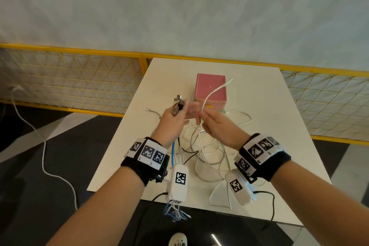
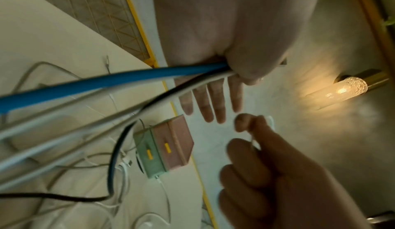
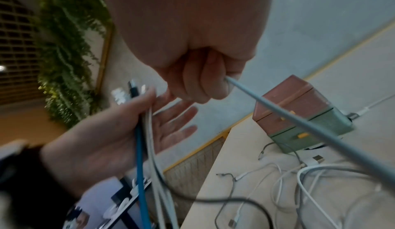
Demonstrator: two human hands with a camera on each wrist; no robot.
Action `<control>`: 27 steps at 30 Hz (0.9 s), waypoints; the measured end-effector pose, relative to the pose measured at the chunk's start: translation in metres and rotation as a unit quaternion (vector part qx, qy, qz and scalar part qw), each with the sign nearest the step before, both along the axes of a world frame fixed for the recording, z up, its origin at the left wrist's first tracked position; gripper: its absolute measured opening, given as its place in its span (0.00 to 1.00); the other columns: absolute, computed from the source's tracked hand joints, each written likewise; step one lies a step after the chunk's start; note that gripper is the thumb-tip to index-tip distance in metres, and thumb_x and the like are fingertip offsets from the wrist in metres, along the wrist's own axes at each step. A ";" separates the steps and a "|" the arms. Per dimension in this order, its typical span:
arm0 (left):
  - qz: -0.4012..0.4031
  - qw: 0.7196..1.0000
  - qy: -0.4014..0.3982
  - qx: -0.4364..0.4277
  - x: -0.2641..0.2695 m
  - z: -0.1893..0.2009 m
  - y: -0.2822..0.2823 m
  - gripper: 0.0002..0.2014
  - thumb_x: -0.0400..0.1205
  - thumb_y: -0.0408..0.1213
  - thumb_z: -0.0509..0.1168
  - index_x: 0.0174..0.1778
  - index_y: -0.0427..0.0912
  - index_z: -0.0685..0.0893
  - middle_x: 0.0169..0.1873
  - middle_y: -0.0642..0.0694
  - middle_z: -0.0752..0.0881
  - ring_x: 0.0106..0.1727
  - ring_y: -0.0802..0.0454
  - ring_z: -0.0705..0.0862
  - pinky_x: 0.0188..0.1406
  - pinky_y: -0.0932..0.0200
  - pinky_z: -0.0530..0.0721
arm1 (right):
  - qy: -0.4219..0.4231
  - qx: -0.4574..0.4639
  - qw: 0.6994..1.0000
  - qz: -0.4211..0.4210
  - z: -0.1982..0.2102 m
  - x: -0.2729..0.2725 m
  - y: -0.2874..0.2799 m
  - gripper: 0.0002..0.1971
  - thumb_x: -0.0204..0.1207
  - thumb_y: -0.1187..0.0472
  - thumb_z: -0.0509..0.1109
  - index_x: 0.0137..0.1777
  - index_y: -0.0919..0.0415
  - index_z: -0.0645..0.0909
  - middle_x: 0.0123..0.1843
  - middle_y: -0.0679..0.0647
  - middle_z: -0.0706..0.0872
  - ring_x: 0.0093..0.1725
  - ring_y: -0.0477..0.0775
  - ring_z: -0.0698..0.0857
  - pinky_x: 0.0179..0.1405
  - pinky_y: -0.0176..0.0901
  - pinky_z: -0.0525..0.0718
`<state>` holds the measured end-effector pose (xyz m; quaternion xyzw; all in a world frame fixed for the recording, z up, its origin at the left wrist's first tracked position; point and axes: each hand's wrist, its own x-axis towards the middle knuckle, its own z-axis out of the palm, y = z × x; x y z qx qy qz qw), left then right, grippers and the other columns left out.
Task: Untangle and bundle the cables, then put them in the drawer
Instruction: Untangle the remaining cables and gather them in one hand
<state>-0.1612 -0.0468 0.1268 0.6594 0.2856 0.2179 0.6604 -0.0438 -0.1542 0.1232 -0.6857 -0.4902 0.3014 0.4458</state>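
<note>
Drawers (image 2: pixel 164 150) (green one hidden overhead) show beside left hand (image 2: pixel 213 55).

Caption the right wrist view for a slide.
Right hand pinches a white cable; left hand holds a cable bundle above the table, drawers behind.

Indoor public-style interior, perhaps a café or lounge; the exact kind cannot be told. A small white table (image 1: pixel 259 106) stands against a yellow-framed mesh railing (image 1: pixel 79 78) before a pale plastered wall (image 1: pixel 179 6). A glowing glass wall lamp (image 2: pixel 342 89) on a brass mount and hanging green foliage (image 3: pixel 68 47) decorate the room. The floor (image 1: pixel 30 166) shows dark and light geometric panels.
</note>
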 end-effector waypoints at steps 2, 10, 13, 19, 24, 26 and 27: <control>-0.037 0.999 -0.011 0.007 0.008 0.005 -0.003 0.18 0.90 0.47 0.52 0.54 0.50 0.88 0.49 0.46 0.93 0.57 0.53 0.89 0.63 0.54 0.83 | -0.019 -0.038 0.998 0.046 -0.004 -0.007 -0.002 0.17 0.87 0.55 0.52 0.40 0.61 0.75 0.25 0.46 0.70 0.23 0.41 0.67 0.26 0.32 0.67; -0.052 0.993 -0.090 -0.059 0.024 0.021 -0.008 0.17 0.90 0.43 0.53 0.56 0.41 0.86 0.26 0.53 0.69 0.26 0.56 0.72 0.31 0.62 0.78 | -0.034 -0.092 0.991 0.089 -0.009 -0.010 -0.013 0.17 0.87 0.55 0.53 0.37 0.59 0.73 0.28 0.47 0.71 0.27 0.44 0.67 0.32 0.36 0.68; -0.048 0.993 -0.092 -0.064 0.027 0.024 -0.010 0.17 0.90 0.44 0.53 0.49 0.40 0.84 0.25 0.53 0.64 0.22 0.58 0.60 0.20 0.63 0.60 | -0.045 -0.084 0.991 0.095 -0.010 -0.010 -0.016 0.17 0.87 0.55 0.52 0.37 0.58 0.72 0.29 0.45 0.71 0.27 0.42 0.68 0.34 0.37 0.69; 0.042 0.996 -0.076 -0.031 0.017 0.042 0.004 0.13 0.86 0.48 0.60 0.40 0.45 0.79 0.18 0.57 0.65 0.19 0.58 0.61 0.18 0.63 0.61 | -0.073 -0.087 0.987 0.111 -0.010 -0.004 -0.033 0.17 0.87 0.55 0.52 0.36 0.54 0.73 0.29 0.44 0.71 0.28 0.40 0.69 0.34 0.29 0.70; 0.095 0.990 -0.091 0.053 -0.001 0.058 0.032 0.12 0.86 0.47 0.61 0.50 0.50 0.90 0.19 0.57 0.65 0.19 0.58 0.59 0.19 0.60 0.57 | -0.037 -0.105 0.993 0.041 0.002 0.027 -0.057 0.17 0.87 0.54 0.53 0.35 0.55 0.71 0.25 0.43 0.69 0.23 0.44 0.68 0.24 0.36 0.72; 0.047 0.990 -0.051 0.121 -0.001 0.062 0.022 0.14 0.87 0.49 0.60 0.52 0.53 0.91 0.21 0.55 0.64 0.21 0.57 0.59 0.21 0.60 0.58 | -0.065 -0.094 0.993 0.021 0.013 0.032 -0.056 0.17 0.86 0.56 0.54 0.35 0.57 0.72 0.23 0.43 0.69 0.21 0.44 0.70 0.23 0.43 0.79; 0.010 0.988 -0.026 0.154 0.001 0.064 0.014 0.14 0.87 0.49 0.59 0.52 0.53 0.90 0.21 0.53 0.65 0.21 0.57 0.60 0.21 0.60 0.60 | -0.079 -0.086 0.993 0.020 0.019 0.032 -0.055 0.17 0.86 0.57 0.54 0.35 0.58 0.72 0.21 0.42 0.70 0.20 0.42 0.72 0.25 0.47 0.84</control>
